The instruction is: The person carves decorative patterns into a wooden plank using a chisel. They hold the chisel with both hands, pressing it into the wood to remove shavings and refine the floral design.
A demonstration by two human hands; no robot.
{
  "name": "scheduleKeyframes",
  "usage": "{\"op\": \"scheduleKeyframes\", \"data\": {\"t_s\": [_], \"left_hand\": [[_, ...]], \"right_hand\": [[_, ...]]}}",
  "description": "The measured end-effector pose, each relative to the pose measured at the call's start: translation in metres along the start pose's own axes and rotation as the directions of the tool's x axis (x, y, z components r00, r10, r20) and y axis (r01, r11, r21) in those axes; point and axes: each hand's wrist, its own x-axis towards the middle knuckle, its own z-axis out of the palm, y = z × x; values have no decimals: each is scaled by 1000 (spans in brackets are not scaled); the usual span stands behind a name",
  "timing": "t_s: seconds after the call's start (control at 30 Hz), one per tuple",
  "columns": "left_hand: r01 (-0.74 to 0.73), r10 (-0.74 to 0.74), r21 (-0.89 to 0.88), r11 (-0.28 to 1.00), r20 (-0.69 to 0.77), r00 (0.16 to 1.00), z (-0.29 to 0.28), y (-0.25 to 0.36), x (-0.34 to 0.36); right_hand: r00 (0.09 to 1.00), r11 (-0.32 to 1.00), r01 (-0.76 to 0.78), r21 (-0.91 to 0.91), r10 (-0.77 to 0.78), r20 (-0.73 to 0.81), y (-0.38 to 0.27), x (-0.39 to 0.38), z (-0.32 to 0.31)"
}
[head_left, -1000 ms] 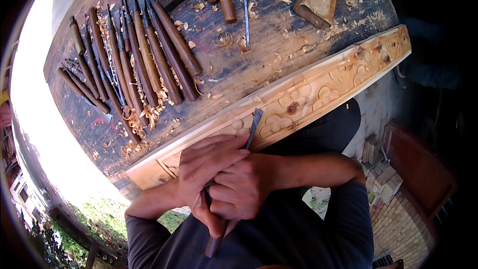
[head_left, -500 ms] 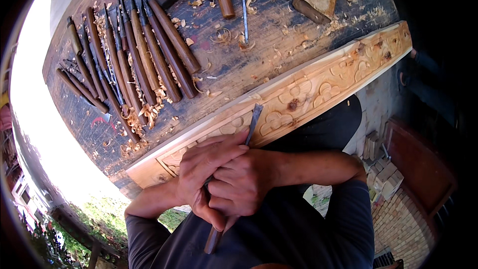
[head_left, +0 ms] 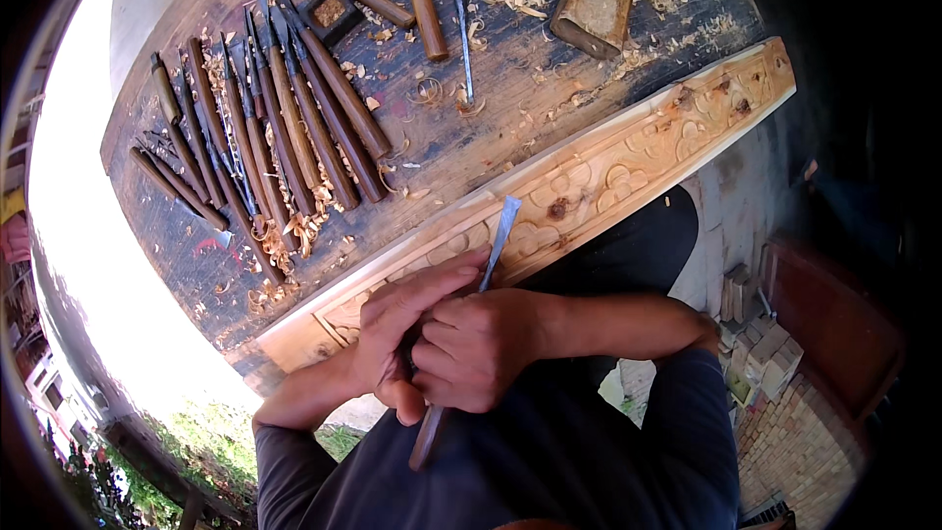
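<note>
My right hand (head_left: 479,345) is closed around the handle of a wood chisel (head_left: 503,228). Its flat metal blade slants up over the carved board, and the handle's butt sticks out below my fist in front of my dark shirt. My left hand (head_left: 410,319) lies against the right one on its left side, fingers stretched toward the blade and thumb apart. Beneath the blade runs a long pale wooden board (head_left: 628,182) with carved flower and scroll shapes, partly covered by my hands. I cannot tell whether the chisel's tip touches it.
Many wood-handled carving tools (head_left: 285,128) lie in a row at the left of the worn table (head_left: 432,162). A small dark box (head_left: 331,12), a slim chisel (head_left: 462,34) and a wooden mallet (head_left: 597,5) lie farther back. Curled shavings (head_left: 304,231) are scattered about.
My left hand has loosened from over my right hand, its fingers now straighter. The chisel's handle end has shifted slightly upward. The whole view has shifted a little.
</note>
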Motion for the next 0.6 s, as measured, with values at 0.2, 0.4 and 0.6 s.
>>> {"op": "scheduleKeyframes", "data": {"t_s": [0.2,0.4,0.6], "left_hand": [[123,-115,43,991,-161,980,11,9,-4],[-57,60,437,898,8,998,49,29,32],[-200,128,573,795,164,978,72,-1,65]], "right_hand": [[986,906,-165,-390,146,-78,24,4,-83],[762,552,-645,-529,405,-506,-14,-25,-171],[666,731,-682,41,642,-379,-43,-58,-132]]}}
